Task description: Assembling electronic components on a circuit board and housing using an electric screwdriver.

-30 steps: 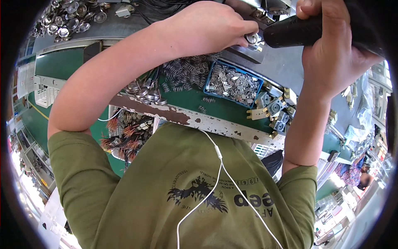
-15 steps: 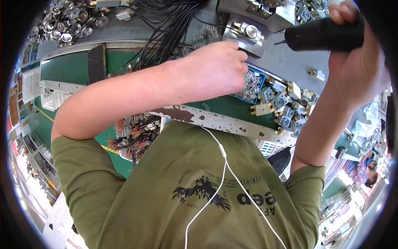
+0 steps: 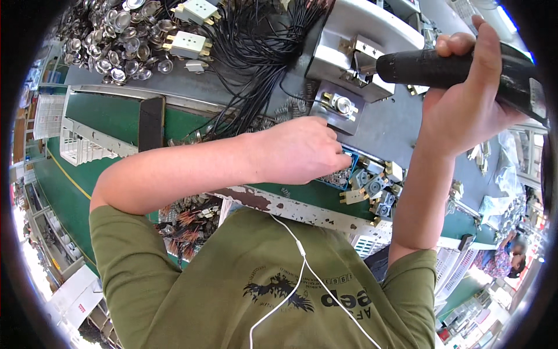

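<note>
My right hand [image 3: 465,110] is wrapped round a black electric screwdriver [image 3: 430,67]. The tool lies nearly level, its bit end at the slot on the front of a silver metal box [image 3: 372,87]. Below that box a metal fixture block [image 3: 354,125] carries a part with a round metal cap [image 3: 344,105] and brass-coloured terminals. My left hand [image 3: 305,150] is closed, knuckles up, in front of the block and beside a blue tray [image 3: 352,168] of small metal pieces. Whatever its fingertips may hold is hidden.
Black cables [image 3: 250,64] spread across the bench, left of the metal box. Metal caps [image 3: 125,43] are heaped at far left, near white terminal blocks [image 3: 189,45]. Square grey-and-white parts [image 3: 375,186] lie right of the tray. A chipped white rail [image 3: 279,206] runs before me.
My right hand has brought the screwdriver leftward, from free space over the bench to the silver box. The view has shifted, showing more of the bench's far side. My left hand stays closed by the tray.
</note>
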The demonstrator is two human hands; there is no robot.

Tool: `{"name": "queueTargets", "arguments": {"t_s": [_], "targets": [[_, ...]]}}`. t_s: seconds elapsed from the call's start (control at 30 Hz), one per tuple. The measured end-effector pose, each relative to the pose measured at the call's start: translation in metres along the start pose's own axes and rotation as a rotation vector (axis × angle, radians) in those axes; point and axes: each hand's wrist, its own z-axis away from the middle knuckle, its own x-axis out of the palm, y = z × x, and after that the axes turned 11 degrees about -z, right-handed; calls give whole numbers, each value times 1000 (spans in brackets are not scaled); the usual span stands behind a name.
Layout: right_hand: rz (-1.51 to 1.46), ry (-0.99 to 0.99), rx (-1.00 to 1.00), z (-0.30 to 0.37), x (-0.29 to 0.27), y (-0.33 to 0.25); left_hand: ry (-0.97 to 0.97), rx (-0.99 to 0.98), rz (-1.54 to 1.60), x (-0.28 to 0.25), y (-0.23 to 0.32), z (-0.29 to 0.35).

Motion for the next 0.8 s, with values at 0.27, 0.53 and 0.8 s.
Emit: {"name": "queueTargets", "arguments": {"t_s": [0.27,0.53,0.8], "targets": [[-135,-67,74,-2,-7,12,59,-39,49,-5,1,0],[-86,-151,3,-2,-1,20,43,-54,74,-4,-1,1],[39,-20,-69,11,23,12,96,-46,72,-9,-4,2]]}}
